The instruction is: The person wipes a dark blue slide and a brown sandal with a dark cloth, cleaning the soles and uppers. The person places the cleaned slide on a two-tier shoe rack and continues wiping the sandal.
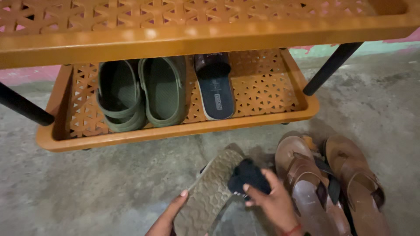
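My left hand [168, 217] holds a slipper [209, 192] turned sole up, its dusty patterned sole facing me, at the bottom centre. My right hand [271, 202] presses a dark cloth [247, 175] against the slipper's upper edge. Both hands hover just above the concrete floor [109, 188], in front of an orange plastic shoe rack [175, 133].
On the rack's lower shelf sit a pair of green clogs [142, 94] and one dark slipper [214, 89]. A pair of brown sandals [332, 183] lies on the floor at the right. The rack's top shelf [197, 37] and black legs [329, 67] stand ahead.
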